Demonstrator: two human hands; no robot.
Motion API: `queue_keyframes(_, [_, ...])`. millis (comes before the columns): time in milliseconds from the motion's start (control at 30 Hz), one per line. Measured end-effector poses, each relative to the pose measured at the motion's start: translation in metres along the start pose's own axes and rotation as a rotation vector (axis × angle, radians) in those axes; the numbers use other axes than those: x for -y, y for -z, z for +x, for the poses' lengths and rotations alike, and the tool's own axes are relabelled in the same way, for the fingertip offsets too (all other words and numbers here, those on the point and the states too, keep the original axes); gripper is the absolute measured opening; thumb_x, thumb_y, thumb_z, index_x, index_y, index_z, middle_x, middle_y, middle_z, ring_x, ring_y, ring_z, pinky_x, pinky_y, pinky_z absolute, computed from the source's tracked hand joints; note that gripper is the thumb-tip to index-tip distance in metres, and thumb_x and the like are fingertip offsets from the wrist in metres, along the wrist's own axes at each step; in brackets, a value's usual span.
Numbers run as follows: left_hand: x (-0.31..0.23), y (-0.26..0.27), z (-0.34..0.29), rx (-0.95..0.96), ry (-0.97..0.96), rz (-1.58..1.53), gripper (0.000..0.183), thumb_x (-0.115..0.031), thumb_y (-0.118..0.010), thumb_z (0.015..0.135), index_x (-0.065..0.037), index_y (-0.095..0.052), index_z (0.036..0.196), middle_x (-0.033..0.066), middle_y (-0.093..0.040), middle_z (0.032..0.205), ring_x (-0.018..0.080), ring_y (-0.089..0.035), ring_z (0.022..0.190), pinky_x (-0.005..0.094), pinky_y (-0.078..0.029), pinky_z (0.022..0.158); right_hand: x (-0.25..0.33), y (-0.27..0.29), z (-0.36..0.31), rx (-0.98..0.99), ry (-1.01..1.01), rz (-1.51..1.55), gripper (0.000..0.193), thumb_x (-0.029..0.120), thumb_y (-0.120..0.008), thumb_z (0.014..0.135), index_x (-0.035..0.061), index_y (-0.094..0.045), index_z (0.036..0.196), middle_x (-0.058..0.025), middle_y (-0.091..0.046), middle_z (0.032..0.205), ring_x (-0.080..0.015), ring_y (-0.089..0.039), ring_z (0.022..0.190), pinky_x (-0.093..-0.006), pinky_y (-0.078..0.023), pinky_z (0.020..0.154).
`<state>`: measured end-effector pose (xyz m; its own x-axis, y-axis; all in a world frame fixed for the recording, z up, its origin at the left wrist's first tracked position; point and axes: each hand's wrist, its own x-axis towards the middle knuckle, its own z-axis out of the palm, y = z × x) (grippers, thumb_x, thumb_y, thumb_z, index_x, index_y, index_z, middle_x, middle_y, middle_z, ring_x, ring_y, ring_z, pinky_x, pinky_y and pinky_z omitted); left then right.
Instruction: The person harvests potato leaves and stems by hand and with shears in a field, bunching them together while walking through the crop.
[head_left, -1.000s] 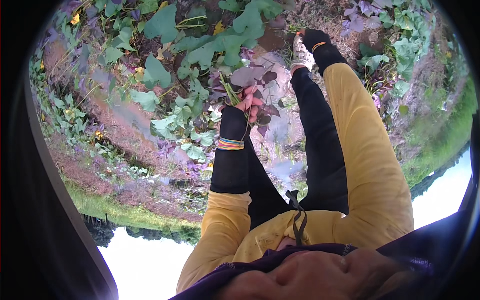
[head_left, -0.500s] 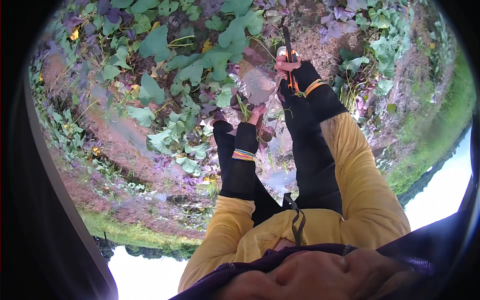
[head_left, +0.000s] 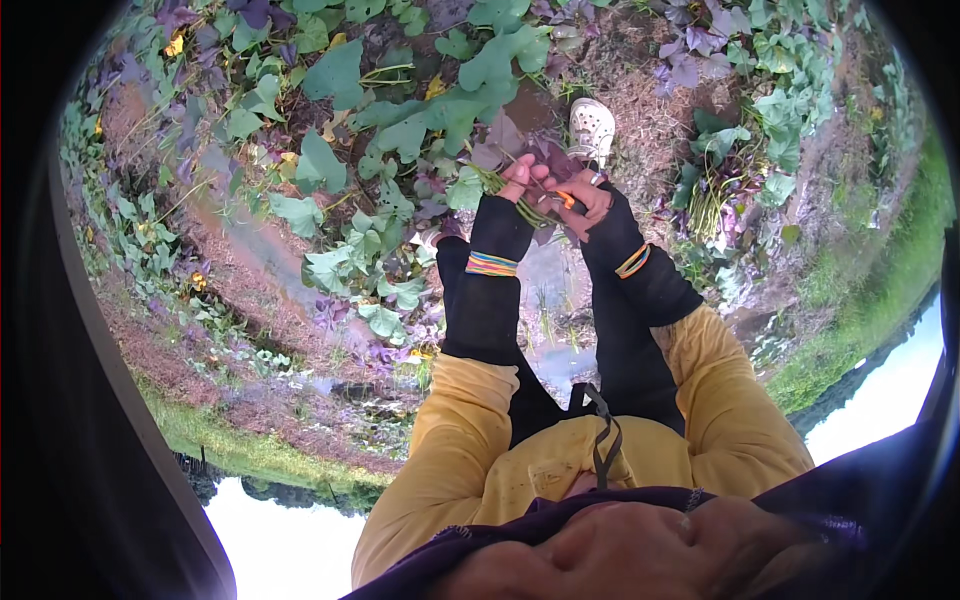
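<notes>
Head cam: left hand [head_left: 518, 180] clamps a bunch of leafy stems [head_left: 492, 182] above the vine bed [head_left: 330, 170], right hand [head_left: 585, 200] pinches an orange band [head_left: 565, 199] — a loose wrap could spill the stems.

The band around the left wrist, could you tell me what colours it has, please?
Striped orange, yellow, blue and purple: the band on the black sleeve, head view.

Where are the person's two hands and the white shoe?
left hand [head_left: 522, 178], head view, on the fingers
right hand [head_left: 585, 200], head view, back of the hand
white shoe [head_left: 591, 130], head view, middle of its upper
</notes>
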<state>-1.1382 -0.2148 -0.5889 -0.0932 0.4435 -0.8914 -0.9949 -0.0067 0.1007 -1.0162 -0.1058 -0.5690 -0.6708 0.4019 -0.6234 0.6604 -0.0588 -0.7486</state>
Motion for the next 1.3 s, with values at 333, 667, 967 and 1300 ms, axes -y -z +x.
queue_keyframes(333, [0.014, -0.007, -0.025, 0.135, 0.164, -0.053, 0.026, -0.027, -0.046, 0.097, -0.005, -0.053, 0.108, 0.0012, -0.049, 0.078, 0.0176, -0.056, 0.072, 0.0336, -0.052, 0.074, 0.025, 0.009, 0.033, 0.047, -0.523, 0.884, 0.026, 0.019, -0.061, 0.089, 0.0046, -0.057, 0.110, 0.0032, -0.056, 0.068, -0.0051, -0.052, 0.060, -0.0217, -0.043, 0.053])
queue_keyframes(667, [0.004, -0.003, -0.027, 0.203, 0.190, 0.010, 0.029, -0.029, -0.050, 0.096, -0.002, -0.053, 0.105, -0.0036, -0.036, 0.067, 0.0080, -0.036, 0.058, 0.0231, -0.033, 0.055, 0.007, 0.007, 0.061, -0.091, -0.390, 0.888, 0.022, 0.017, -0.074, 0.077, 0.0097, -0.060, 0.091, 0.0030, -0.059, 0.073, -0.0065, -0.053, 0.064, -0.0212, -0.038, 0.054])
queue_keyframes(967, [0.019, -0.033, -0.034, 0.298, 0.111, -0.015, 0.027, -0.027, -0.048, 0.096, -0.005, -0.053, 0.112, 0.0085, -0.060, 0.082, 0.0183, -0.056, 0.066, 0.0327, -0.049, 0.065, 0.020, -0.005, 0.025, 0.002, -0.653, 1.482, 0.031, 0.019, -0.071, 0.074, 0.0088, -0.059, 0.101, -0.0051, -0.061, 0.088, -0.0173, -0.057, 0.078, -0.0284, -0.045, 0.073])
queue_keyframes(1300, [-0.005, -0.026, 0.045, 0.295, 0.130, -0.132, 0.031, -0.034, -0.042, 0.098, -0.008, -0.059, 0.100, -0.0051, -0.037, 0.057, 0.0073, -0.037, 0.047, 0.0260, -0.038, 0.056, -0.168, 0.078, 0.154, -0.621, -0.295, -0.612, 0.043, 0.021, -0.058, 0.084, 0.0035, -0.049, 0.122, -0.0169, -0.059, 0.104, -0.0270, -0.062, 0.079, -0.0381, -0.048, 0.067])
